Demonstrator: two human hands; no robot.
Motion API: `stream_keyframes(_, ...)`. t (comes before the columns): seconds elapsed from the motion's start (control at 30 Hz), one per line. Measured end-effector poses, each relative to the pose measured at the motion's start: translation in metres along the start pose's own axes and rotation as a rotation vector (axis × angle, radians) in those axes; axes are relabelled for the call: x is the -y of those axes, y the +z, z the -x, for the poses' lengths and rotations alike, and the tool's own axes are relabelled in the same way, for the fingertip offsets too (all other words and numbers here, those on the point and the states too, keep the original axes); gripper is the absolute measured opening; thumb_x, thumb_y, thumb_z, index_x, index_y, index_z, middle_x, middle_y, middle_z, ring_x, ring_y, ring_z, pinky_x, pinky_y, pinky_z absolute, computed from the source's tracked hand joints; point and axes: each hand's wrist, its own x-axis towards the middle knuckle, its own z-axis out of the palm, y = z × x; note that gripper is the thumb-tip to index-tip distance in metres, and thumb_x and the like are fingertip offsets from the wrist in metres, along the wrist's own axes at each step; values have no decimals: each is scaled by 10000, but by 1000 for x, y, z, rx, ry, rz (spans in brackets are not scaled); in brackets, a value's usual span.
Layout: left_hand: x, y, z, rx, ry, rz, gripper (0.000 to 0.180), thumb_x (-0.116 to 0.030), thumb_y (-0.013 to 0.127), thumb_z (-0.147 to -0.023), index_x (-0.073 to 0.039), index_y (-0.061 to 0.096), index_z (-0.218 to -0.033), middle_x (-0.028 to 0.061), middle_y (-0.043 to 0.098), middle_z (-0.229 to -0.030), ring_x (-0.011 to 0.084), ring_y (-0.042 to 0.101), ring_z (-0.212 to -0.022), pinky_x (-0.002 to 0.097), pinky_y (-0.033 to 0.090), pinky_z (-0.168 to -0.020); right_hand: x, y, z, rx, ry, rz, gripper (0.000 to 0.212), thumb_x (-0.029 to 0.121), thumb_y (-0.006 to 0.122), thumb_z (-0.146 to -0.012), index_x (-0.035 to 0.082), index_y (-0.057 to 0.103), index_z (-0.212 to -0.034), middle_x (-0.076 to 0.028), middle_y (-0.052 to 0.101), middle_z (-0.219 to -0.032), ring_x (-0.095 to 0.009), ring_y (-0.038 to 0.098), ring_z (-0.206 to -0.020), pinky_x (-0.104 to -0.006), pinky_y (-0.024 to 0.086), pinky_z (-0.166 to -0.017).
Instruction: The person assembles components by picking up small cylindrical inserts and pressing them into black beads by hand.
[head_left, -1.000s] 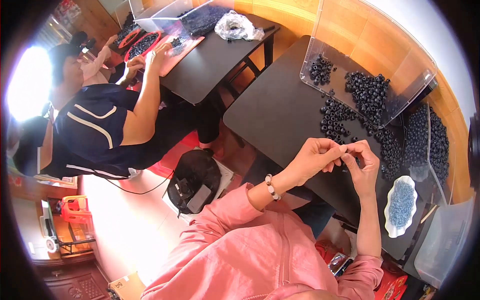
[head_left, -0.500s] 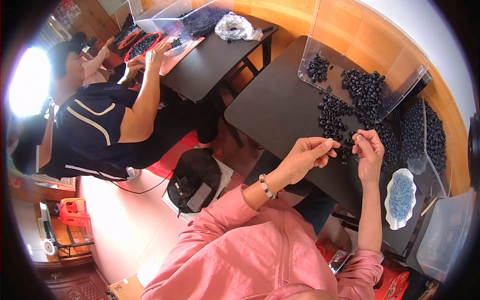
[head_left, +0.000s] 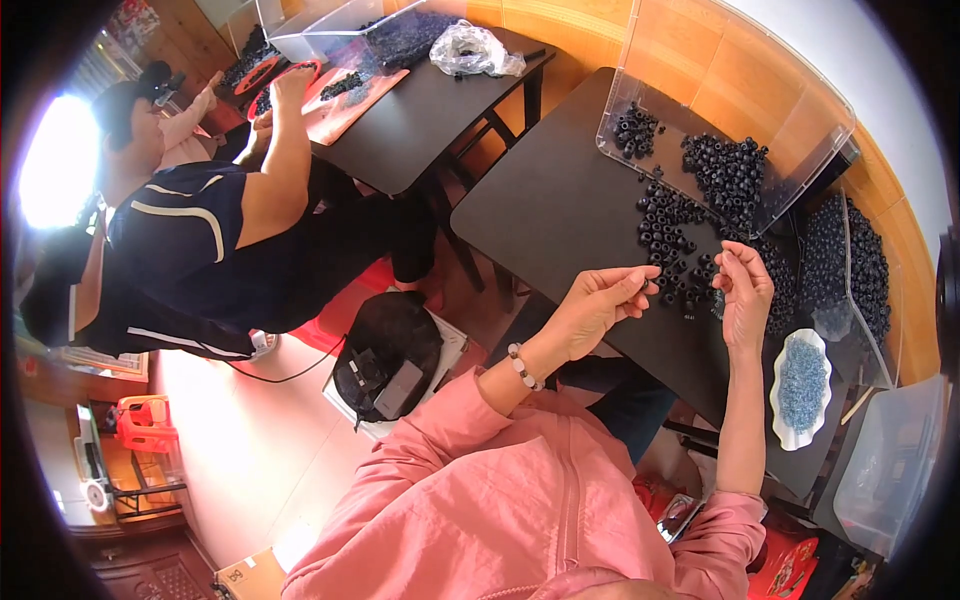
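My left hand (head_left: 605, 308) is closed in a pinch over the near edge of the dark table, with a small black ring-like piece (head_left: 651, 285) at its fingertips. To its right my right hand (head_left: 746, 292) is raised, thumb and forefinger pressed together; whatever they hold is too small to make out. Just beyond both hands lies a loose spread of small black hollow pieces (head_left: 668, 222) on the table. A white scalloped dish (head_left: 784, 437) of tiny pale-blue bits (head_left: 803, 388) stands right of my right forearm.
A clear plastic bin (head_left: 735, 75) lies tipped at the back, black pieces spilling from it. Another clear bin (head_left: 868, 345) with black pieces stands at the right. A person (head_left: 190, 215) works at a second dark table (head_left: 400, 150) on the left. A black bag (head_left: 388, 350) sits below, left of me.
My hands have drawn apart: the left slightly left, the right slightly up and right. The person on the left has moved a hand from the table toward the red bowl.
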Motion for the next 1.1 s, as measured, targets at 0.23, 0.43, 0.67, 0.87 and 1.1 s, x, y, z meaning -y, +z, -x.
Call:
stream_keyframes(0.23, -3, 7, 7, 54, -67, -22, 305, -189, 573, -962, -6, 608, -1203, 64, 659, -965, 70, 589, -749, 217, 507, -720, 10, -6, 4, -18, 35, 68, 262, 97, 591, -928, -13, 636, -1162, -29, 633, -919, -69, 558, -807, -207, 441, -685)
stream_keyframes(0.43, 7, 1, 5, 63, 83, 97, 302, -152, 649, -908, 16, 626, -1158, 105, 680, -969, 120, 633, -770, 227, 527, -711, 12, 0, 2, 66, 3, 60, 252, 114, 622, -907, -1, 662, -1128, -53, 663, -935, -80, 549, -733, -205, 445, -674)
stream_keyframes(0.67, 16, 0, 3, 123, 95, 80, 331, -169, 696, -867, 9, 644, -1142, 109, 680, -962, 156, 638, -790, 274, 527, -736, 13, -4, 14, 97, 32, 2, 231, 125, 640, -899, 32, 659, -1109, -38, 662, -898, -64, 528, -703, -200, 445, -670)
stream_keyframes(0.87, 17, -9, 0, 198, 162, 60, 311, -150, 716, -846, -8, 663, -1118, 104, 684, -975, 160, 635, -792, 287, 510, -761, 5, -14, 8, -4, -192, 392, 181, 99, 648, -889, 19, 673, -1050, -25, 673, -878, -58, 565, -719, -205, 440, -652)
stream_keyframes(1.1, 11, -10, -3, 179, 156, 101, 263, -107, 682, -872, -19, 663, -1119, 102, 680, -1018, 149, 611, -811, 283, 496, -744, -1, -38, -6, -119, -279, 664, 176, 90, 668, -853, 42, 694, -1020, -32, 687, -861, -66, 588, -728, -224, 453, -657)
